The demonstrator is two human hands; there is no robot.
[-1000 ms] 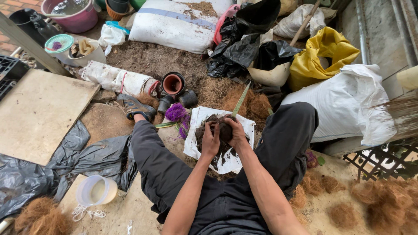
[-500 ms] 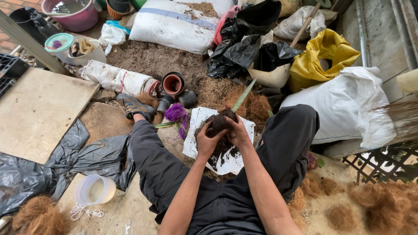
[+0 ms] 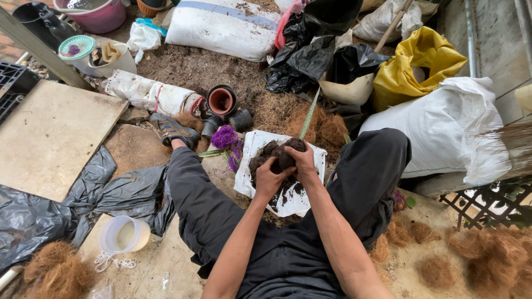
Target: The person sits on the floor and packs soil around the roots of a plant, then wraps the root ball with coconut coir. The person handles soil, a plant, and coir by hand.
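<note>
I sit on the ground with my legs apart. Between them lies a white plastic sheet [image 3: 255,182] with dark soil scattered on it. My left hand [image 3: 270,178] and my right hand [image 3: 303,162] both clasp a dark clump of soil and roots [image 3: 285,156] above the sheet. A long green leaf [image 3: 308,115] rises from the clump toward the far side. A purple flower [image 3: 224,138] lies on the ground just left of the sheet.
Small dark pots [image 3: 221,102] lie beyond my left foot. White sacks [image 3: 221,26], black bags [image 3: 316,55] and a yellow bag [image 3: 418,61] ring the soil pile. A wooden board [image 3: 50,135], black sheeting [image 3: 66,202] and a white tub [image 3: 123,235] sit left. Coconut fibre tufts [image 3: 487,266] lie right.
Both hands lifted the clump slightly and turned it, moving up and a little right over the sheet; fingers now wrap more around its near side.
</note>
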